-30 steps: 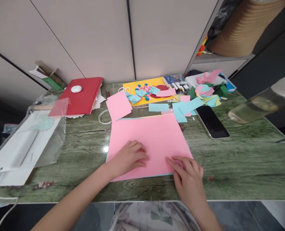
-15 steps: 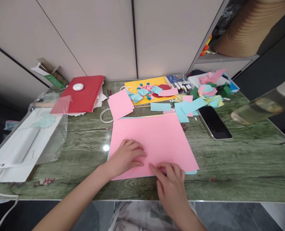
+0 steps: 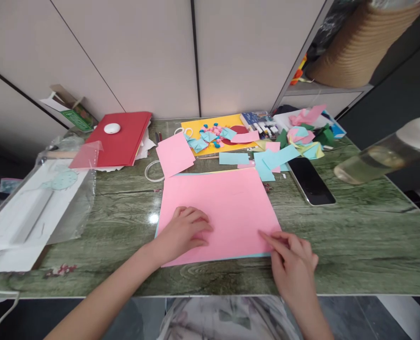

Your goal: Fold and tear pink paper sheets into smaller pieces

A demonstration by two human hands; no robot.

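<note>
A large pink paper sheet (image 3: 227, 203) lies on the table in front of me, with light-blue paper showing at its lower and left edges. My left hand (image 3: 184, 231) rests on the left half of the sheet, fingers loosely bent and apart, holding nothing. At the sheet's lower right corner is my right hand (image 3: 293, 262). Its index finger is stretched onto the pink surface, while the other fingers curl beside it. Nothing visible is held there; the underside of this hand is hidden. Smaller pink squares (image 3: 175, 155) overlap the sheet's far left corner.
A phone (image 3: 311, 182) and a clear bottle (image 3: 376, 158) are on the right. Behind the sheet are blue paper strips (image 3: 233, 158), a yellow sheet (image 3: 210, 150) with small folded pieces, and a tape roll (image 3: 149, 171). Red folders (image 3: 121, 146) and a plastic sleeve (image 3: 78, 208) lie left.
My right hand has slid right along the near edge of the pink sheet, from its middle to its lower right corner. The left hand stays on the sheet. The view has shifted slightly.
</note>
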